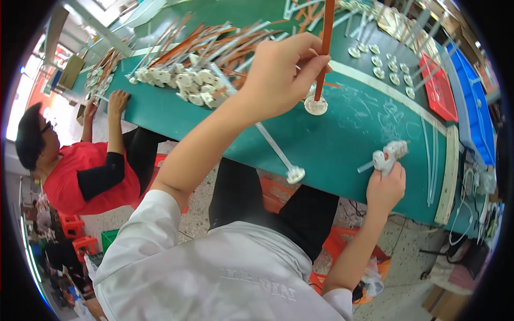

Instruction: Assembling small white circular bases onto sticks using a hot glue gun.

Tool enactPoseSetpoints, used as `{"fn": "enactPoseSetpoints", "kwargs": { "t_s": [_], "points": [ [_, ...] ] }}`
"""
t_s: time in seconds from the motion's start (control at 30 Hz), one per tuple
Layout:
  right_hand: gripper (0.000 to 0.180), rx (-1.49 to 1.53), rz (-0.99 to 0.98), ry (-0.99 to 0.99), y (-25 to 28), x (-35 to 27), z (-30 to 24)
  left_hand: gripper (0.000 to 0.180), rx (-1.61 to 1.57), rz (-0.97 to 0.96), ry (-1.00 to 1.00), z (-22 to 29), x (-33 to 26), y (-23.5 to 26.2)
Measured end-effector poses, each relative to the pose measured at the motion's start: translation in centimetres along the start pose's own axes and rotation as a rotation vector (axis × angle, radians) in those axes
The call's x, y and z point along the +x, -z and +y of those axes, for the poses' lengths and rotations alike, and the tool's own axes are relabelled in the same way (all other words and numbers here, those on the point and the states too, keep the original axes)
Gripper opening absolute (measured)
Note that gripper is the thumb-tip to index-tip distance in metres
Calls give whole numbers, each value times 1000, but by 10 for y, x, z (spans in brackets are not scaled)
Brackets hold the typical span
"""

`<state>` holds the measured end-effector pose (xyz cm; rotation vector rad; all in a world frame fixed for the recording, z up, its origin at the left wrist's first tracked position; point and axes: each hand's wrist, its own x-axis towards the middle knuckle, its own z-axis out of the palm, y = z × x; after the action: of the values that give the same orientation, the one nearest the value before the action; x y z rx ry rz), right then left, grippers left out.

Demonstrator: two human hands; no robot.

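My left hand (281, 75) pinches an upright brown strip (327, 32) between thumb and fingers. At the strip's lower end is a round white base (316, 106), which appears to rest on the green table. My right hand (386, 187) is wrapped round the handle of a white glue gun (391, 155), near the table's front edge. A translucent glue stick (365, 167) pokes out of the gun's back. Between my hands and closer to me, a pale strip (274, 144) with a white round end (295, 175) lies at the front edge, partly hidden by my left forearm.
A large heap of brown and grey strips with white bases (198, 85) lies left. Several round white pieces (393, 69) stand at the back right, by a red tray (439, 88) and blue bin (474, 101). Long thin clear sticks (431, 160) lie right. A person in red (91, 174) works left.
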<state>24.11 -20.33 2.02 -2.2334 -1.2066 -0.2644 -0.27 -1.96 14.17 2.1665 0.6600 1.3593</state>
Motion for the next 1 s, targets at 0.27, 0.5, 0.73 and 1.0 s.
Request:
{"fn": "enactPoseSetpoints", "kwargs": {
  "t_s": [0.27, 0.5, 0.73, 1.0],
  "points": [
    [25, -14, -10, -20, -4, -3, 4, 10, -202, -163, 116, -33, -17, -82],
    [30, -66, 0, 39, -2, -2, 6, 19, -42, -182, -84, -43, -22, -97],
    [25, 588, -100, -252, 29, -19, -3, 18, 54, -231, -209, -45, -25, -87],
    [25, 984, -443, -249, 20, -40, -51, 14, -80, -325, -132, -37, -18, -82]
  ]
}}
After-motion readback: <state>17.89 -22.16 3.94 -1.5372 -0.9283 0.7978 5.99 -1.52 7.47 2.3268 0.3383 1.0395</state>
